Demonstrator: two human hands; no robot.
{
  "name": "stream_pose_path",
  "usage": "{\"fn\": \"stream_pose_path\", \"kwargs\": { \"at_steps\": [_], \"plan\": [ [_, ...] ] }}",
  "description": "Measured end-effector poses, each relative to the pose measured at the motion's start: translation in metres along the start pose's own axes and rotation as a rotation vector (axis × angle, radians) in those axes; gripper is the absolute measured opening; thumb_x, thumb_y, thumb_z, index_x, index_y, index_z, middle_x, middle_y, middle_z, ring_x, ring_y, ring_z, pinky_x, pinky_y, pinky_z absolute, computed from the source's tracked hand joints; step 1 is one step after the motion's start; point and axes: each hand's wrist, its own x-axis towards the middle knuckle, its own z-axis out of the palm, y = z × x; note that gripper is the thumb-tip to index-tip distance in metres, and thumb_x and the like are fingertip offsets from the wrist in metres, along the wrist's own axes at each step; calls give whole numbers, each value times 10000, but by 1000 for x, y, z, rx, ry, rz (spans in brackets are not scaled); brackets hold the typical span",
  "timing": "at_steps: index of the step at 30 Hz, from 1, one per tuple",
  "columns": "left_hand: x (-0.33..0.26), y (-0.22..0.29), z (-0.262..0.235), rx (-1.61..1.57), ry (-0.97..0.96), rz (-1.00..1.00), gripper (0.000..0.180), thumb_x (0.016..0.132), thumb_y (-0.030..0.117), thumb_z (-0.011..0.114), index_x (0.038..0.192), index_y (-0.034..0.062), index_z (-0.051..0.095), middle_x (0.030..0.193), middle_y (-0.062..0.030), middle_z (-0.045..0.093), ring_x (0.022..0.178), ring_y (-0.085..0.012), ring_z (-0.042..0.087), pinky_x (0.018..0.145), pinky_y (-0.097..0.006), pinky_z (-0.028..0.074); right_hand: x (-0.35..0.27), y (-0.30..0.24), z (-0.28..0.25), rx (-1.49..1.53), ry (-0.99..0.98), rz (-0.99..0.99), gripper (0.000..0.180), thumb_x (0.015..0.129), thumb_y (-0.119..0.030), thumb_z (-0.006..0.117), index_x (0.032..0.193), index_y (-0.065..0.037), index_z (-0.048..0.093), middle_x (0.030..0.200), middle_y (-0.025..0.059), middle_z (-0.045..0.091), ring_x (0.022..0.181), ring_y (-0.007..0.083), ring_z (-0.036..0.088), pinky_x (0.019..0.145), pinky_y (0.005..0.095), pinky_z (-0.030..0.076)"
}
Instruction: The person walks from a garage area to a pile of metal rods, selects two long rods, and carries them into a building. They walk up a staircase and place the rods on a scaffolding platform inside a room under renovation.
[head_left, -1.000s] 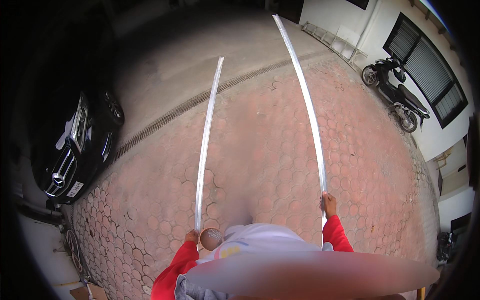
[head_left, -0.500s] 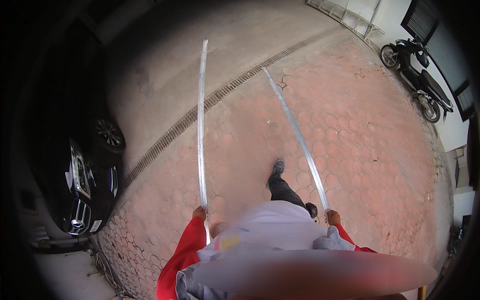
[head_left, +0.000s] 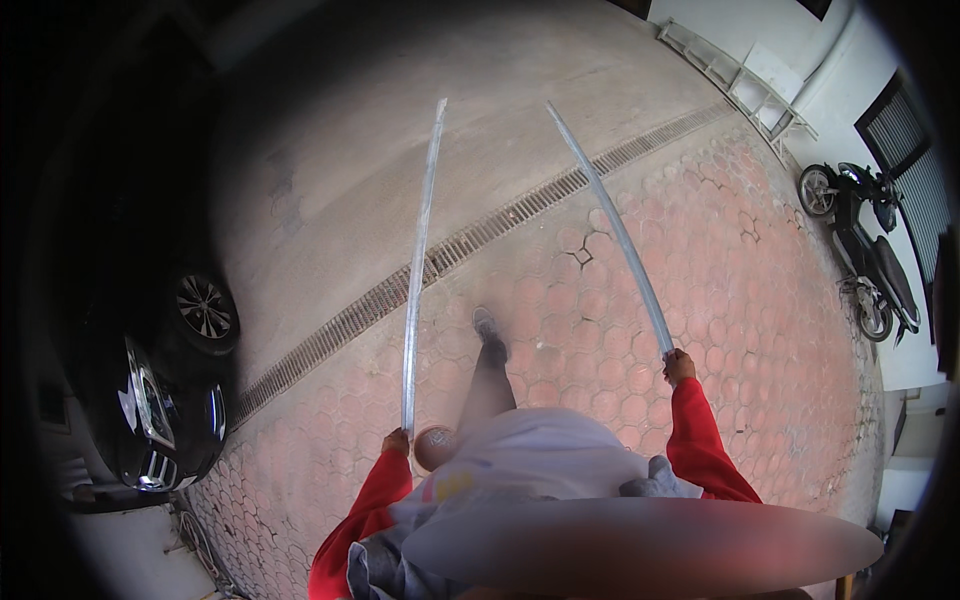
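My left hand (head_left: 397,441) is closed round the near end of a long, thin silver metal bar (head_left: 419,270). Ahead of me this bar runs out over the paving and past the drain. A second silver metal bar (head_left: 622,235) is gripped near its end by my right hand (head_left: 680,367), which is held farther forward than the left. Toward their far ends the two bars come closer together. Between them my shoe (head_left: 484,321) is out in front on the paving. Beside my left hand shows a round brownish thing (head_left: 434,447) whose kind I cannot make out.
A slotted drain (head_left: 350,318) crosses the ground diagonally, between reddish paving (head_left: 770,300) and grey concrete (head_left: 340,150). To the left stands a black car (head_left: 160,400). At the right wall are a black motorbike (head_left: 862,235) and, farther back, a pale metal frame (head_left: 745,85).
I have stepped forward, with a different leg now in front. The drain is closer, and both bars reach beyond it. My right hand has moved forward with its bar.
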Motion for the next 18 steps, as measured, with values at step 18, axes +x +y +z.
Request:
{"fn": "stream_pose_path", "kwargs": {
  "at_steps": [18],
  "plan": [
    [511, 412, -280, -223, -169, 109, 341, 1018, 315, 448, 1196, 84, 625, 915, -184, 684, 733, -310, 705, 642, -464, 592, 307, -285, 60, 2, -73, 54, 361, 1011, -306, 438, 960, -22, 654, 653, 126, 664, 511, 218, 664, 476, 366, 534]
  ]
}}
